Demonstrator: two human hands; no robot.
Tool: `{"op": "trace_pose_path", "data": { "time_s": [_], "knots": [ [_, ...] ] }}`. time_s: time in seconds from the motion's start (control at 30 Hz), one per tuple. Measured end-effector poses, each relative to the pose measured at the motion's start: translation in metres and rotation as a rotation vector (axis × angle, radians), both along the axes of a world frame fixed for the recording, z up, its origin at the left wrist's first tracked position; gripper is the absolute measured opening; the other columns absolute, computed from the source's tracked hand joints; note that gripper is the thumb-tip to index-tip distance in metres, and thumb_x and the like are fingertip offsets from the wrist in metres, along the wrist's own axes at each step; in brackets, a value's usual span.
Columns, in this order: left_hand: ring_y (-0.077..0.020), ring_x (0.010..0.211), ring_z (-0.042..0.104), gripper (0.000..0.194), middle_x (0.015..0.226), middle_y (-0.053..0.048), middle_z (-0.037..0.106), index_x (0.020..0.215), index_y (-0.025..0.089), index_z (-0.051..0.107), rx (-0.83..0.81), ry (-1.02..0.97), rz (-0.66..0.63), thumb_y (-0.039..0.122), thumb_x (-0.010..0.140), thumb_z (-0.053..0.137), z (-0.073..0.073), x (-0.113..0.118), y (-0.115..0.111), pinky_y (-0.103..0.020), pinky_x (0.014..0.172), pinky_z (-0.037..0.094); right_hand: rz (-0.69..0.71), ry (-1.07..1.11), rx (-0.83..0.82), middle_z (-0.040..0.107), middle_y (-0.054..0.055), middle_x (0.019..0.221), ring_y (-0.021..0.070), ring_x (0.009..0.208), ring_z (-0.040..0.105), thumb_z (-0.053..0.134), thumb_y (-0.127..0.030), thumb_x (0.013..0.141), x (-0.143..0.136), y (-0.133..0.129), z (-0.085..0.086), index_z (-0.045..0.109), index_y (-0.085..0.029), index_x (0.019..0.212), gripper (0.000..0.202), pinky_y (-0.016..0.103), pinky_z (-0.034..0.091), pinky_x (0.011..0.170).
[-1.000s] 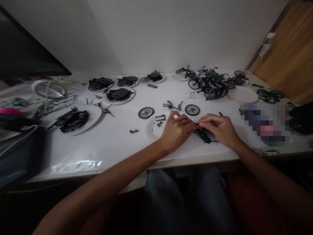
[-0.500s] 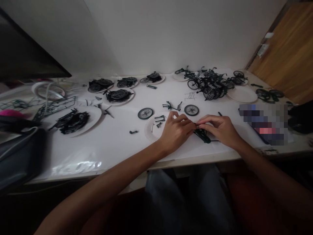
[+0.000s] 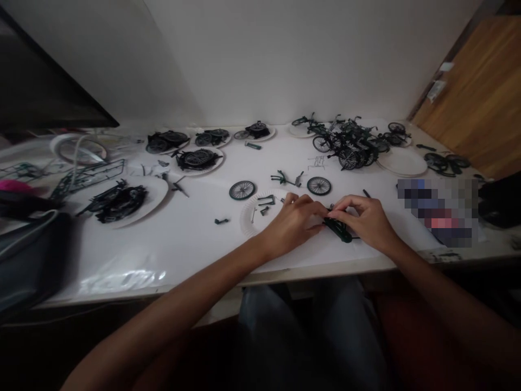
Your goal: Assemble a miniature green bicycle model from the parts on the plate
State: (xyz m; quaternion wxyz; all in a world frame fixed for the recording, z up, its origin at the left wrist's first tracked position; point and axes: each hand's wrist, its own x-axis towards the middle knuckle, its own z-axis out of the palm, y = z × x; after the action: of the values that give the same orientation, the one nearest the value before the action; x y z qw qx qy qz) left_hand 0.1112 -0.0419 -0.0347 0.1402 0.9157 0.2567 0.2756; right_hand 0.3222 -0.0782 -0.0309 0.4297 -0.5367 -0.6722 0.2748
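A dark green miniature bicycle frame (image 3: 338,231) is held just above the table's front part. My left hand (image 3: 295,220) pinches its upper end from the left, fingers bent. From the right, my right hand (image 3: 364,220) closes thumb and forefinger on the same end; the fingertips hide the exact grip point. Behind my hands lie two loose toy wheels, a left one (image 3: 242,189) and a right one (image 3: 318,185), with a handlebar-and-fork piece (image 3: 287,178) between them. Small parts (image 3: 266,201) rest on a paper plate (image 3: 248,220) partly under my left hand.
Finished-looking toy bicycles (image 3: 352,144) are heaped at the back right beside a white plate (image 3: 402,163). Plates of dark parts stand at the left, including a near plate (image 3: 157,201). A dark bag (image 3: 36,260) sits at the left edge, and a blurred-out item (image 3: 439,212) lies right.
My fingers have shifted slightly around the bicycle frame's upper end, and the left fingers look a little more spread. The view has moved slightly; the loose parts stay in place.
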Motion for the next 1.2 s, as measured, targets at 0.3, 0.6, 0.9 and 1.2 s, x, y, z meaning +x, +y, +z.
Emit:
{"op": "trace_pose_path", "data": {
  "time_s": [0.3,0.6,0.9,1.2],
  "knots": [
    [-0.0152,0.090,0.065,0.016,0.100,0.003,0.072,0.101,0.021,0.059,-0.243,-0.137,-0.024,0.021,0.090,0.071,-0.001,0.002,0.001,-0.036,0.091,0.034,0.046,-0.107,0.095,0.077,0.002,0.081,0.0202,0.077,0.070,0.079,-0.028,0.078,-0.004,-0.005,0.007,0.074,-0.024,0.079,0.007,0.034,0.056,0.075],
    [-0.0137,0.078,0.063,0.013,0.086,0.004,0.070,0.090,0.019,0.057,-0.243,-0.160,-0.047,0.024,0.091,0.069,-0.003,0.001,0.003,-0.038,0.094,0.034,0.149,-0.053,0.025,0.079,0.003,0.088,0.0215,0.083,0.073,0.073,-0.028,0.081,0.000,-0.006,0.011,0.080,-0.026,0.085,0.008,0.036,0.058,0.077],
    [-0.0104,0.068,0.056,0.017,0.078,0.007,0.062,0.085,0.019,0.052,-0.171,-0.080,-0.062,0.026,0.093,0.064,-0.009,0.004,0.002,-0.037,0.092,0.036,0.125,-0.130,0.042,0.073,0.000,0.071,0.0182,0.068,0.066,0.077,-0.030,0.077,-0.006,-0.006,0.002,0.072,-0.023,0.071,0.011,0.033,0.050,0.067],
    [-0.0132,0.073,0.056,0.018,0.082,0.004,0.065,0.084,0.019,0.052,-0.189,-0.103,-0.037,0.026,0.091,0.067,-0.003,0.004,0.002,-0.036,0.088,0.037,0.173,-0.109,0.057,0.078,0.001,0.088,0.0191,0.082,0.071,0.070,-0.027,0.086,-0.002,-0.008,0.010,0.076,-0.025,0.085,0.006,0.034,0.054,0.079]
  ]
}}
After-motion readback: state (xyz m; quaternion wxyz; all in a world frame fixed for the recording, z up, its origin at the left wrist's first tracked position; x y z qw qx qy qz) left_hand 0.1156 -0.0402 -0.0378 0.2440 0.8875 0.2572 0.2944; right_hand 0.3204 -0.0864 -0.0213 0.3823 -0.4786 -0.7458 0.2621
